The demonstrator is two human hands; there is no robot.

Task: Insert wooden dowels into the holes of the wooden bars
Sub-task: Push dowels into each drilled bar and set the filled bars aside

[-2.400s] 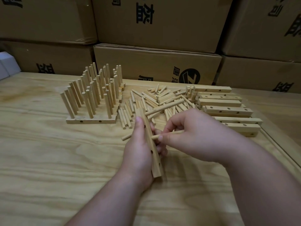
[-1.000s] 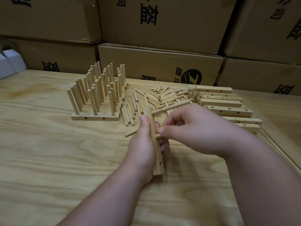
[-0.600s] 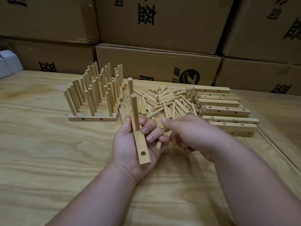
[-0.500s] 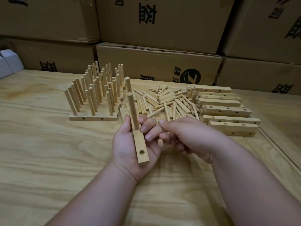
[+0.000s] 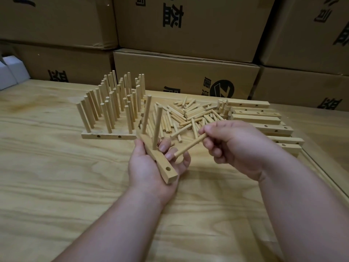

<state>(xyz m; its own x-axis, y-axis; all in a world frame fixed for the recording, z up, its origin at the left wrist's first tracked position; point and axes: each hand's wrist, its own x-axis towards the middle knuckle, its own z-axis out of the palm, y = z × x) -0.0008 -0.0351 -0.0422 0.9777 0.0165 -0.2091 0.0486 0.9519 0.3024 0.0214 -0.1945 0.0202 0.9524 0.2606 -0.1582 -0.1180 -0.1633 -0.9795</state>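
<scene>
Left hand [image 5: 151, 167] cradles wooden bar [image 5: 158, 159], two dowels upright, near table [image 5: 56, 186] middle. Right hand [image 5: 232, 146] pinches third dowel [image 5: 190, 145] at its far end. Light, rigid, smooth; likely grip mid-shaft.

Two hands [image 5: 151, 167], one held bar [image 5: 160, 163], three dowels [image 5: 156, 127]

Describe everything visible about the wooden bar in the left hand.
The bar is pale, square-edged wood, held above the table in the left hand, thumb on one side, fingers on the other. It slants, near end lower. Two dowels stand in its upper face; an empty hole shows near the near end.
</scene>
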